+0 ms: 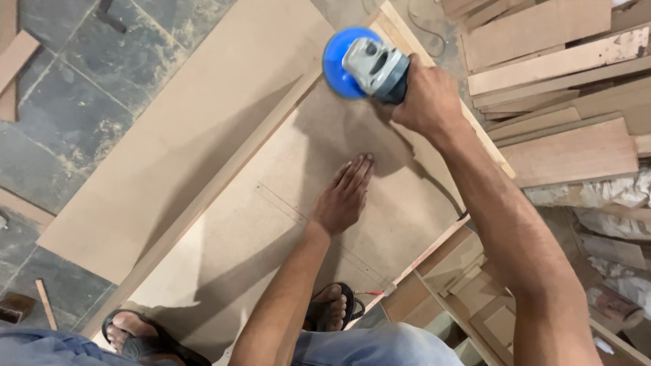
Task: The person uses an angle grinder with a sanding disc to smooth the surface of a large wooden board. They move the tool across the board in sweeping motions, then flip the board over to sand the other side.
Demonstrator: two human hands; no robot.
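Observation:
My right hand (422, 95) grips the dark body of a power grinder (371, 66) with a grey head and a round blue disc, held at the far edge of a large tan board (271, 224) lying on the floor. My left hand (344, 196) rests flat on that board, palm down, fingers together and pointing away from me. A long wooden strip (224, 183) runs diagonally along the board's left edge. Thin pencil lines cross the board near my left hand. My feet in dark sandals stand on the board's near end.
A second tan sheet (190, 129) lies left of the strip on a dark, dusty stone floor (74, 108). Stacked wooden planks (563, 88) fill the upper right. Framed wooden pieces (468, 285) and crumpled pale material (610, 196) lie at the right.

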